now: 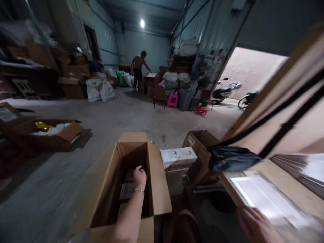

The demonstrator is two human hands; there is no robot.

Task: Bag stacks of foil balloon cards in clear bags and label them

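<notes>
The person's left hand [140,176] reaches down inside a tall open brown cardboard carton [159,179], its fingers curled out of sight in the shadow, so how far they are closed, or on what, cannot be told. A thin metal bracelet [139,190] circles the wrist. Just below the hand, a pale flat packet [127,190] lies in the carton, its print too dim to read. The right hand [255,226], blurred and cut off by the lower edge, has its fingers [249,216] against a glossy pale flat sheet [265,202]; whether they grip it or only touch it is impossible to say. To the right, a tan board [278,125] crossed by black straps rises beside a crumpled black bag [234,158]. Just right of the carton sit a white box with a yellow mark [178,157], its small print illegible, and a brown carton with a barcode label [191,140], also unreadable. Far off, a shirtless co-worker [138,69] stands at a stack of cartons.
</notes>
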